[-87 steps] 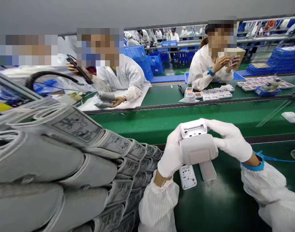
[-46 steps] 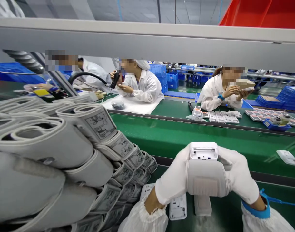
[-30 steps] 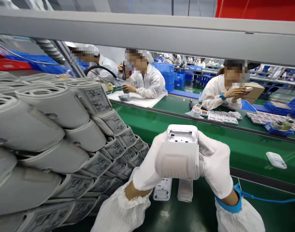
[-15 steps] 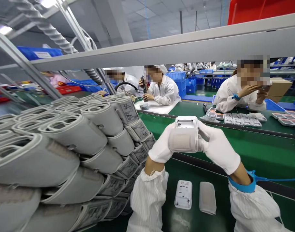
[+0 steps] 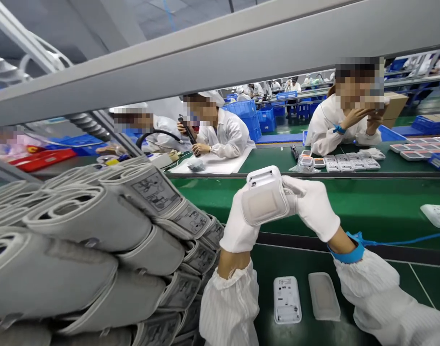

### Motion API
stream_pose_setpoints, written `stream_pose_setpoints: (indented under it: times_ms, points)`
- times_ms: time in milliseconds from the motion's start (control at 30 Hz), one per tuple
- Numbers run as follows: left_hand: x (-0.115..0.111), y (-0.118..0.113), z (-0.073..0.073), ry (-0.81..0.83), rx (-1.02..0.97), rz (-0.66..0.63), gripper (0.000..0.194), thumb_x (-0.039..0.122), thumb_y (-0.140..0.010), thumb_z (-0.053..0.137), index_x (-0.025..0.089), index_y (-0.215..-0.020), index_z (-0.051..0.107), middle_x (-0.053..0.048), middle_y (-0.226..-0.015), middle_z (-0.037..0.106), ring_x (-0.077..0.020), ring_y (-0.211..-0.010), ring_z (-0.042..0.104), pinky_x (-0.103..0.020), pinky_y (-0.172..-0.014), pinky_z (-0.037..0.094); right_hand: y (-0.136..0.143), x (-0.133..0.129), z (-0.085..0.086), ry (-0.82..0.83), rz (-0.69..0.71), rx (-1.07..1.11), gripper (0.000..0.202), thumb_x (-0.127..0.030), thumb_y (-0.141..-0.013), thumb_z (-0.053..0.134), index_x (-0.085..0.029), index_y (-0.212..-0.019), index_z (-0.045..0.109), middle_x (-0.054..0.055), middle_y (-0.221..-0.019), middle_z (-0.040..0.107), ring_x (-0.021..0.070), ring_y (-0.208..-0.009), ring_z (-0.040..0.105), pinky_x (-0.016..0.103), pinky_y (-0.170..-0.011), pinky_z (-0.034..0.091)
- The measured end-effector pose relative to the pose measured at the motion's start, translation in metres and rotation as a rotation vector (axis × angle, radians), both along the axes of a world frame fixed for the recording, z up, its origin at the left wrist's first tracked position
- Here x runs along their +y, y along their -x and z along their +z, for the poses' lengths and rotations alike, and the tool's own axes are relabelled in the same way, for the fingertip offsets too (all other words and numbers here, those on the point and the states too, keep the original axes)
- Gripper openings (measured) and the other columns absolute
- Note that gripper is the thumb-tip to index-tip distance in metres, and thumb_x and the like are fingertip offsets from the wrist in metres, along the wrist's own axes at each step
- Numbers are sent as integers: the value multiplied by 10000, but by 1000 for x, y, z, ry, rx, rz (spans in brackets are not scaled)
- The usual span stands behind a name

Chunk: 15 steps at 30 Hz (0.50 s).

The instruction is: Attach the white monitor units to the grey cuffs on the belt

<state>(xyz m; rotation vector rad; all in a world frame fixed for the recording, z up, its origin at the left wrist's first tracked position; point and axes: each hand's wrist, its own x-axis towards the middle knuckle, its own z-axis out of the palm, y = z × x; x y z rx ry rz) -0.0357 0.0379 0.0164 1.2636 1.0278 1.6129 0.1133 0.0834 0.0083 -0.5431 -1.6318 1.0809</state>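
Note:
My gloved left hand (image 5: 237, 228) is closed around the left side of a white plastic device (image 5: 266, 177) with an open slot near its top. A grey fabric sleeve (image 5: 265, 204) with a paler rectangular panel covers the device's lower part. My gloved right hand (image 5: 315, 204) grips the right side, where folded layers of grey fabric show; its fingertips are partly hidden. Below my hands, another white device (image 5: 287, 300) lies on the green bench, its compartment facing up. Beside it rests a flat grey fabric piece (image 5: 324, 296).
Rolled grey cuffs (image 5: 86, 211) with printed diagrams are stacked high at my left. A shelf beam (image 5: 220, 53) crosses above. On the right, a white device (image 5: 436, 215) lies on the green belt (image 5: 367, 206). Several co-workers sit opposite. A blue wrist cord (image 5: 396, 240) trails right.
My view has shifted and tilted. The sleeved device is now tilted, with both hands still on it. A white device has come further into view at the right edge.

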Motion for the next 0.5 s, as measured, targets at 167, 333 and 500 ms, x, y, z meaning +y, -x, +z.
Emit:
stream_pose_setpoints:
  times_ms: [167,333,500]
  points:
    - [10,3,-11,17,119,110,448,343,-806,772,152,-1207,719,-114,-1226,739,-270,-1119,686,-371,-987,533,-22,22,-5,79,93,-303,388,-380,-932,604,-159,-1197,781,51,-912,801,274,-951,779,367,-841,646]
    - [18,-18,-26,8,339,167,542,75,-768,639,178,-1300,662,-86,-1248,726,-249,-1169,663,-360,-1055,495,-41,15,2,126,81,-450,681,-522,-904,673,-157,-1470,573,80,-1056,774,216,-799,749,287,-663,594]
    - [34,-29,-47,70,401,145,635,13,-738,574,191,-1345,627,-101,-1380,659,-277,-1295,605,-414,-1162,428,-34,37,-19,62,-161,-676,443,-317,-737,809,-208,-1162,745,-8,-1013,768,182,-894,687,231,-754,509]
